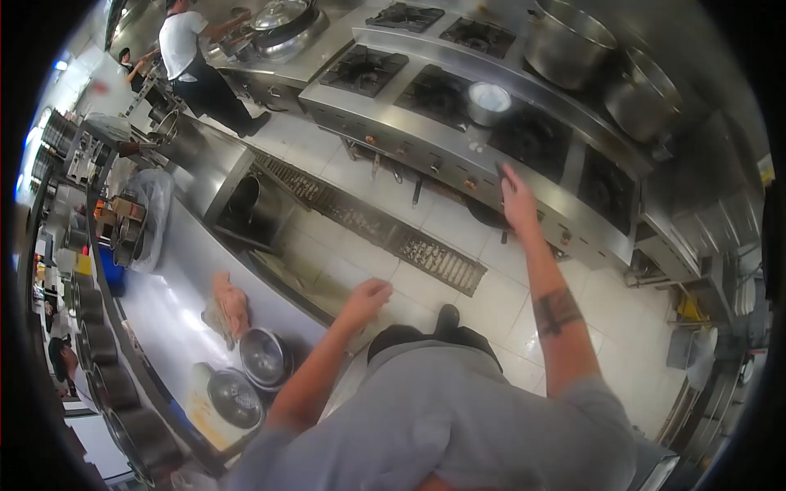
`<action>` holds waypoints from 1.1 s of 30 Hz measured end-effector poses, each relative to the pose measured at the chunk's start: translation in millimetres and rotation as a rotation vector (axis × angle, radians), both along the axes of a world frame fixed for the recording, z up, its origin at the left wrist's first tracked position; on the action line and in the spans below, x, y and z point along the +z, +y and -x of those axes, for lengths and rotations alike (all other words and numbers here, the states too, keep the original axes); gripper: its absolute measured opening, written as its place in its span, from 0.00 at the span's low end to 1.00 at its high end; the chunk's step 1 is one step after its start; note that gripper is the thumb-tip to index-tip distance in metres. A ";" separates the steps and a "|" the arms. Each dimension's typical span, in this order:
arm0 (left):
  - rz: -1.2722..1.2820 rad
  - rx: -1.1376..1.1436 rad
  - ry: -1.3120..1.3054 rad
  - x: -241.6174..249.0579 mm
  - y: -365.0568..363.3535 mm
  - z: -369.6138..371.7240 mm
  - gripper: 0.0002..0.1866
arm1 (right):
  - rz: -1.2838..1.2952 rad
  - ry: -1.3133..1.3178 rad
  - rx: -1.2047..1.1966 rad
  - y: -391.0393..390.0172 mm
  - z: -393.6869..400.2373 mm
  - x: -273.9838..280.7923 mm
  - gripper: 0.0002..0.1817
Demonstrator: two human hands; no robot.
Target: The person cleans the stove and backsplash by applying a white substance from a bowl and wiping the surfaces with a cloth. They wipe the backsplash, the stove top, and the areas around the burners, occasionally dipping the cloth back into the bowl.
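My right hand (519, 203) reaches forward in front of the steel stove (393, 110), its forefinger extended. A small dark object (500, 169) shows at its fingertips and seems pinched there; its kind is too small to make out. Beyond it, a light-coloured metal pot (490, 104) stands on the burners. My left hand (365, 304) hangs over the floor beside the steel counter, fingers curled in, with nothing visible in them. Nearest to it on the counter lie a crumpled pinkish cloth (230, 304) and two round metal bowls or lids, one of them a bowl (265, 358).
Large stockpots (571, 45) stand at the back of the stove. A floor drain grate (360, 222) runs between stove and counter. A co-worker (184, 57) in a dark apron stands at a far cooking station. Several dark pots (123, 425) line the left shelf.
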State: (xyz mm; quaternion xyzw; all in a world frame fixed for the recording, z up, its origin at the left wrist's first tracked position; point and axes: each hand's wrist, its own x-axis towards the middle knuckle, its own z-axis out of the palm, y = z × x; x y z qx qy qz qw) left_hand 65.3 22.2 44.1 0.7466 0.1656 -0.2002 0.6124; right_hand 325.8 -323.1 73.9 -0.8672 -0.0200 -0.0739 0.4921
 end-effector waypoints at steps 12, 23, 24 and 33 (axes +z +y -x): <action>0.036 0.355 0.206 -2.1 121.1 -129.5 0.16 | 0.704 -0.039 0.036 56.0 -372.5 -50.0 0.30; -0.228 -0.117 -0.076 32.6 236.4 -477.3 0.18 | 0.962 0.543 0.217 65.8 -440.0 -73.4 0.36; -0.285 -0.171 -0.079 39.2 241.5 -499.3 0.18 | 0.919 0.597 0.195 73.5 -439.6 -61.5 0.34; -0.432 -0.474 0.029 26.3 322.0 -621.6 0.18 | 0.990 0.722 0.281 74.0 -470.4 -76.8 0.25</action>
